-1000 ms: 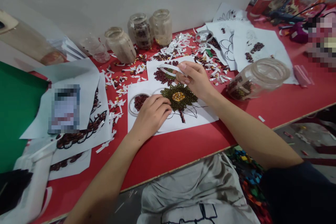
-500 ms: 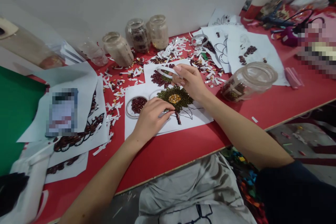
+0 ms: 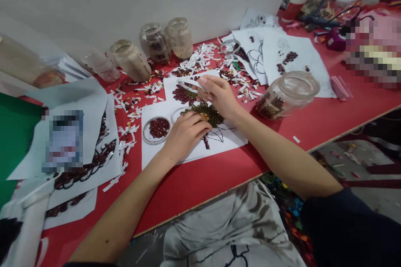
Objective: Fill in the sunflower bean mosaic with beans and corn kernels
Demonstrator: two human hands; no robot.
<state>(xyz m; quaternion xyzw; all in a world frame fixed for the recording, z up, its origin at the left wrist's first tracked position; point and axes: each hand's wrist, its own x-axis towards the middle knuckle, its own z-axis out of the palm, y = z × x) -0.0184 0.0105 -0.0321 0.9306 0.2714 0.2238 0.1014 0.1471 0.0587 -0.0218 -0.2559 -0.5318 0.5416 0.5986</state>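
Observation:
My left hand (image 3: 191, 135) rests low over the paper (image 3: 150, 156), its fingers bent together above the lower left of a seed-covered flower (image 3: 216, 117) with green petals and a yellow centre. Whatever those fingertips hold, if anything, is hidden. Above the flower, my right hand (image 3: 217, 94) grips a thin whitish ring (image 3: 185, 84), tilted, between thumb and fingers. A round shallow lid (image 3: 144, 135) with dark red beans (image 3: 159, 128) stands left of my left hand. Brown pieces form the stem (image 3: 206, 142) below the flower. Behind it lies another seed picture (image 3: 182, 95), partly covered.
Several glass jars (image 3: 130, 60) stand along the wall, and a larger jar (image 3: 286, 96) stands right of my right forearm. Paper scraps and seeds (image 3: 200, 61) litter the back. A phone (image 3: 64, 139) lies on sheets at left; more drawings (image 3: 291, 64) lie at right.
My left fingers have moved from beside the stem up toward the flower's centre. My right hand still holds the ring over the flower. The whole view has shifted slightly.

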